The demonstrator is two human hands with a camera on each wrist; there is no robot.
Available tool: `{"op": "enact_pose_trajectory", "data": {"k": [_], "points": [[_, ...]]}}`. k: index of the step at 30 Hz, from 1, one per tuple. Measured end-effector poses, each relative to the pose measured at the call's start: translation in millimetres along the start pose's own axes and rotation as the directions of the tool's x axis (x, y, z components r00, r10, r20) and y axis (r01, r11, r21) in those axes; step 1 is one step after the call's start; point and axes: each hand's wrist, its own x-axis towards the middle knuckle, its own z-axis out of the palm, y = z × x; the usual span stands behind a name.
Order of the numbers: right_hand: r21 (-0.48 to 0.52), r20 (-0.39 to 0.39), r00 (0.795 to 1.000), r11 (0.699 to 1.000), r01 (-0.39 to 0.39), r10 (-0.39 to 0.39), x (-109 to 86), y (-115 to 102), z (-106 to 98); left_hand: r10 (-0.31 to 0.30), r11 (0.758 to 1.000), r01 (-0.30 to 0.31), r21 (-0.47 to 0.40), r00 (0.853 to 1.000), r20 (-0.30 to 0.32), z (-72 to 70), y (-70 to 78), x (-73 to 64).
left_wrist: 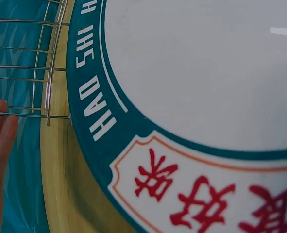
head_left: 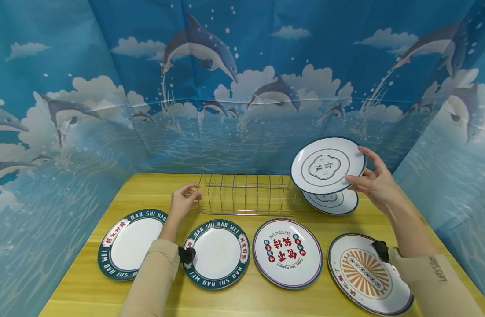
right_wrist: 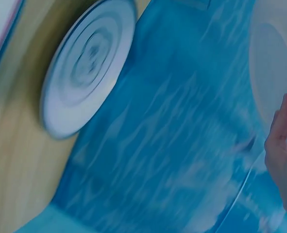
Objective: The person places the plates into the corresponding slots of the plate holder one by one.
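Note:
My right hand (head_left: 379, 185) grips the right rim of a white plate (head_left: 327, 165) with a dark blue edge and a grey flower-shaped emblem, thumb on its face. That plate is held up and tilted, its face towards me. Below it, partly covered, a matching plate (head_left: 335, 203) lies on the table. To the left stands a wire dish rack (head_left: 245, 214), holding no plates. My left hand (head_left: 184, 201) pinches the rack's left end wire; in the left wrist view its fingers (left_wrist: 5, 141) meet that wire. The right wrist view shows the held plate (right_wrist: 269, 63) only in part.
Along the front of the yellow wooden table (head_left: 141, 185) lie two green-rimmed plates, left (head_left: 133, 244) and middle (head_left: 216, 253), a plate with red lettering (head_left: 272, 275) and a sunburst plate (head_left: 347, 281). A dolphin-print curtain (head_left: 242, 145) encloses the back and sides.

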Motion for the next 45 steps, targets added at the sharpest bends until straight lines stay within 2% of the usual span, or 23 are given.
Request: {"op": "enact_pose_trajectory", "data": {"k": [7, 17, 24, 31, 39, 43, 45], "points": [[-0.084, 0.068, 0.997, 0.996, -0.023, 0.029, 25.2, 10, 55, -0.003, 1.000, 0.003, -0.003, 1.000, 0.029, -1.4, 1.4, -0.6], [-0.207, 0.104, 0.993, 0.978, -0.027, 0.049, 53.8, 33, 116, -0.040, 0.999, 0.041, -0.015, 0.998, 0.051, -3.0, 1.7, 1.4], [-0.216, 0.126, 0.991, 0.976, -0.018, 0.046, 69.1, 44, 154, -0.057, 0.998, 0.059, -0.039, 0.997, 0.052, -3.6, 2.9, 0.7], [-0.194, 0.122, 0.991, 0.981, -0.025, 0.050, 78.3, 55, 188, -0.061, 0.997, 0.063, -0.036, 0.997, 0.054, -5.3, 0.8, 2.8], [-0.235, 0.132, 0.990, 0.972, -0.023, 0.056, 82.1, 63, 220, -0.060, 0.997, 0.062, -0.045, 0.996, 0.061, -6.2, -1.3, 4.7], [-0.298, 0.118, 0.991, 0.954, -0.032, 0.070, 83.6, 64, 234, -0.060, 0.997, 0.064, -0.051, 0.996, 0.068, -5.6, -0.6, 5.2], [-0.356, 0.115, 0.991, 0.934, -0.028, 0.073, 85.3, 66, 241, -0.055, 0.997, 0.058, -0.047, 0.996, 0.069, -5.3, -0.7, 5.4]]}}
